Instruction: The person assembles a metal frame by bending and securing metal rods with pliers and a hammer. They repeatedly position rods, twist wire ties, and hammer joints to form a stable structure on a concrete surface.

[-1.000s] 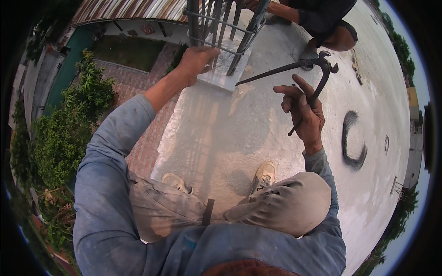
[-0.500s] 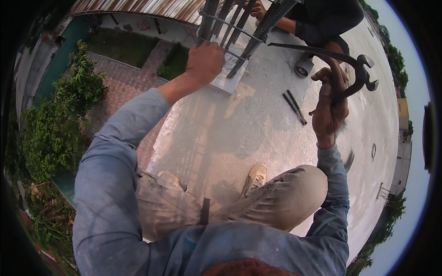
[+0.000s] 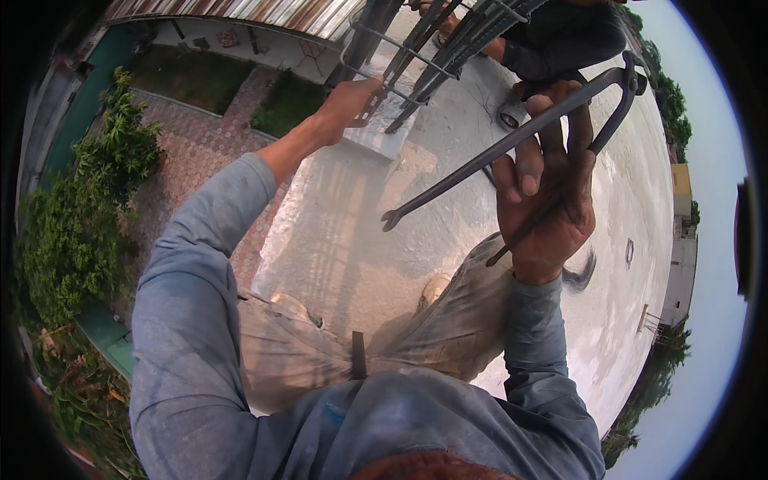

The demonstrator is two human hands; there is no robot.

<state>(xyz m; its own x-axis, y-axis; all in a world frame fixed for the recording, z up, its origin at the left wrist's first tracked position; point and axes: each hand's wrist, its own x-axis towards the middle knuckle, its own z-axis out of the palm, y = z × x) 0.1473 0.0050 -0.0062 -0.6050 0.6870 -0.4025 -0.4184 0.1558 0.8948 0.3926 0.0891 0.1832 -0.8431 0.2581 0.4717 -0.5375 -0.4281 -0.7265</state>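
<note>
My left hand (image 3: pixel 340 112) is closed at the corner of an upright rebar cage (image 3: pixel 416 60), its fingers against the steel where the lower hoop runs. Some fingertips are hidden or hard to make out. My right hand (image 3: pixel 552 192) holds dark long-handled end-cutting pincers (image 3: pixel 480 158), jaws pointing up and away. The handles are spread wide: one passes across the fingers toward the middle, the other lies along the palm. The cage stands at a pale block-like edge of the slab (image 3: pixel 380 140).
Another person's arm (image 3: pixel 552 48) reaches to the cage's far side. A grey cylinder (image 3: pixel 510 116) lies on the concrete slab (image 3: pixel 360 216). Beyond the slab's left edge are a lower paved yard (image 3: pixel 200 148) and a tree (image 3: pixel 80 192). A corrugated roof (image 3: pixel 240 10) is behind.
My right hand has come nearer and left, turning palm up, with the pincers swung round and their handles spread. My left hand has shifted its fingers at the cage. My right knee has moved inward.
</note>
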